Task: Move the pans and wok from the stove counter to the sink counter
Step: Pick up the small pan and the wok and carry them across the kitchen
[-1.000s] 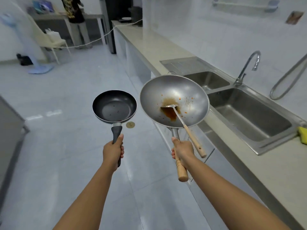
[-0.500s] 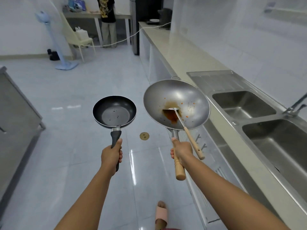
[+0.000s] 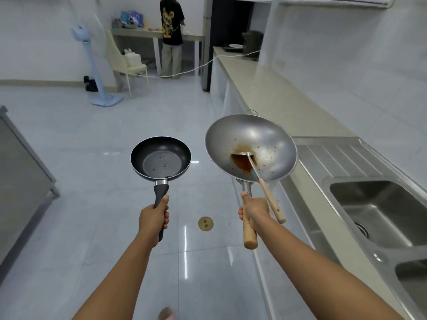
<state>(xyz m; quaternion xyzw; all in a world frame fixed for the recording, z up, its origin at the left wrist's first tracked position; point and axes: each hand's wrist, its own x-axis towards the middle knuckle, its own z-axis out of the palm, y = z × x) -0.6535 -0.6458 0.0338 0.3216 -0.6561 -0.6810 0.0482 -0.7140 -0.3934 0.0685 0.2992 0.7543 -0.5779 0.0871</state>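
Observation:
My left hand (image 3: 153,215) grips the dark handle of a small black frying pan (image 3: 161,158), held level over the floor. My right hand (image 3: 252,211) grips the wooden handle of a steel wok (image 3: 250,147) with brown sauce stains. A metal spatula with a wooden handle (image 3: 265,188) lies inside the wok, its handle sticking out toward me. The wok hangs at the front edge of the sink counter (image 3: 272,98), just left of the steel drainboard (image 3: 335,158).
A double steel sink (image 3: 379,209) sits to the right. A long beige counter runs back to a dark appliance (image 3: 253,46) with a white cord. A person (image 3: 171,35) stands at a far table beside a chair and a blue fan (image 3: 92,65). A grey cabinet (image 3: 20,167) is at left. A floor drain (image 3: 205,223) lies below.
I have walked forward along the counter and the view has turned left; the sinks slid to the right edge. Both hands still hold the pan and wok.

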